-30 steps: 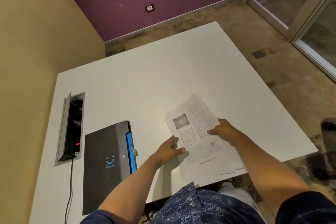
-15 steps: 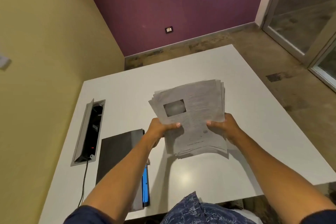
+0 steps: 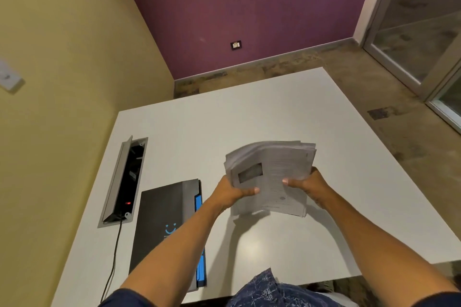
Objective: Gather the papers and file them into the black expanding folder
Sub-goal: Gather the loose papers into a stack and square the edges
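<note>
At far left, a recessed cable box (image 3: 124, 182) sits in the white table (image 3: 274, 112), its grey lid tilted up; a small red light glows inside and a dark cable (image 3: 113, 257) runs from it toward the near edge. Just to its right lies the black expanding folder (image 3: 162, 219), flat on the table, with a blue smile mark on its cover and blue tabs along its right edge (the person's left forearm crosses over its lower part). Further right, the left hand (image 3: 230, 193) grips the left edge of the stack of papers (image 3: 272, 177), thumb pressed on the top sheet, fingers behind. The stack is raised off the table, tilted toward the person, its sheets unevenly aligned at the upper left. The right hand (image 3: 305, 184) clasps the stack's right edge likewise, thumb on the printed face. The papers are near the folder but apart from it.
</note>
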`<state>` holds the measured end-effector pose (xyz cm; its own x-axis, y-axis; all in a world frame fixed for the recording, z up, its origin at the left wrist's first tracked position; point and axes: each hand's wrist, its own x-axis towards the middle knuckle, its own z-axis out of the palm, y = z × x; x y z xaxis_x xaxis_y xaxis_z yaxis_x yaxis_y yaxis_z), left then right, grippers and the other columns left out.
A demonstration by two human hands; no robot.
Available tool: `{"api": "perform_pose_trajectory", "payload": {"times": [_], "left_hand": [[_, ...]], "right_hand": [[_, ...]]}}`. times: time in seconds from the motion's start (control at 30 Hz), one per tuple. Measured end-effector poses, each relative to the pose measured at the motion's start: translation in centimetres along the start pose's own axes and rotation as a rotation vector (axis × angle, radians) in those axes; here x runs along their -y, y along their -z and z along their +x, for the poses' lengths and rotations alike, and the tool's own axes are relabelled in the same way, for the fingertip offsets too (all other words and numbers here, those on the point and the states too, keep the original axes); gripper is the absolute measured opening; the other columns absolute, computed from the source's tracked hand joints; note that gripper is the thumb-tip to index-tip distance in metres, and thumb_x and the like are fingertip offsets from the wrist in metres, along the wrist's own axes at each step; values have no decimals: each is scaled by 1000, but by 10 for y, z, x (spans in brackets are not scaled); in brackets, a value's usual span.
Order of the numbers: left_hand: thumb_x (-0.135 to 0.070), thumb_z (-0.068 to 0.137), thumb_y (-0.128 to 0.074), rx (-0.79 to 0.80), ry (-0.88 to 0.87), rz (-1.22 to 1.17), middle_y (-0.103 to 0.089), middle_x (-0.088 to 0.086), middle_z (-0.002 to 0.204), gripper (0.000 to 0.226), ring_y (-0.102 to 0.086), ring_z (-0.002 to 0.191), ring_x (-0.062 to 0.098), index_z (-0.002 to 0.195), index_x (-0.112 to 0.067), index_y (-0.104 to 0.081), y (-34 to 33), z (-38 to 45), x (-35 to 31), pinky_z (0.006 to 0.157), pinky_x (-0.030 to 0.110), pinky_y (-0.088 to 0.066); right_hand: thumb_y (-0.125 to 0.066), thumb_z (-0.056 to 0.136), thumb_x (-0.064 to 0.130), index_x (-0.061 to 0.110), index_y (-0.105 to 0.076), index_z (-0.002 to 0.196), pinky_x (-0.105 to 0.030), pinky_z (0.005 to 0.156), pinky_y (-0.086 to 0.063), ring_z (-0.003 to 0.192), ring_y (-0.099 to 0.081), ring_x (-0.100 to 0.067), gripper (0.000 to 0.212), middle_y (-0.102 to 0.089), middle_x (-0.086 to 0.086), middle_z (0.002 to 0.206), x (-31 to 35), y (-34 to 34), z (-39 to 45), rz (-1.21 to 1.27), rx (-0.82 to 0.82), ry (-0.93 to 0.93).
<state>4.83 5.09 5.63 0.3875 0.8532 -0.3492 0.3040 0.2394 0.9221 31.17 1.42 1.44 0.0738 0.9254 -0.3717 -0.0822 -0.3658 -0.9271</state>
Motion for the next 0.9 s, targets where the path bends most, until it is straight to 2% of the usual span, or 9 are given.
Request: {"api": "perform_pose_trajectory", "payload": {"times": [0.07,0.17,0.27,0.33,0.43,0.5,0.57,0.67,0.9], "left_hand": [[-15,75,-93,-5,-14,-11,-74,-6,125,68,-70,117,11,134,-25,-62,0,3,-2,98,29,-58],[-12,73,-93,-7,-11,-21,-75,-3,125,70,-71,115,12,135,-22,-61,5,5,-2,98,31,-59],[-9,71,-95,-8,55,-17,-78,-1,116,51,-74,108,18,114,-21,-70,6,5,7,94,31,-59],[-15,69,-97,-8,83,-8,-78,1,109,42,-74,101,22,101,-20,-70,6,7,14,93,30,-57],[-4,72,-92,-14,54,-43,-79,-9,105,53,-74,99,3,114,-25,-69,0,7,7,84,18,-59],[-3,72,-92,3,33,-69,-79,-6,107,56,-73,104,5,118,-24,-69,-2,7,3,86,21,-60],[-8,72,-93,22,8,-104,-78,0,119,62,-71,117,16,127,-22,-68,-2,9,2,98,35,-59],[-18,68,-96,-19,14,-141,-75,3,126,72,-68,122,22,133,-22,-66,3,11,-1,108,50,-53],[-17,67,-96,-55,74,-353,-73,11,129,73,-65,126,32,133,-13,-66,6,5,9,113,56,-47]], "right_hand": [[-92,68,7,22,-69,106,-41,93,-57,106,-70,-24,47,-74,-5,112,3,1,0,15,-18,16],[-99,57,12,21,-73,104,-39,90,-59,98,-74,-18,55,-78,-1,105,7,6,-3,23,-42,48],[-101,38,23,16,-73,108,-40,86,-61,97,-76,-20,76,-79,-4,105,1,12,-5,31,-41,46],[-103,41,13,14,-71,110,-45,92,-59,103,-73,-25,76,-77,-9,108,-2,13,-5,55,-51,35],[-100,48,1,14,-73,104,-45,94,-58,106,-71,-30,63,-77,-9,104,2,8,-3,60,-64,41],[-103,36,21,13,-71,107,-44,90,-60,103,-72,-27,78,-77,-9,105,4,3,-2,59,-70,50],[-102,28,37,15,-72,106,-40,83,-61,97,-75,-22,87,-79,-4,101,10,-1,-3,66,-58,69],[-104,38,29,21,-73,100,-32,78,-60,89,-76,-12,69,-80,3,93,19,-3,-5,84,-61,119],[-102,47,27,15,-78,90,-34,81,-62,84,-76,-11,50,-81,2,88,20,-7,-7,90,-79,177]]}}
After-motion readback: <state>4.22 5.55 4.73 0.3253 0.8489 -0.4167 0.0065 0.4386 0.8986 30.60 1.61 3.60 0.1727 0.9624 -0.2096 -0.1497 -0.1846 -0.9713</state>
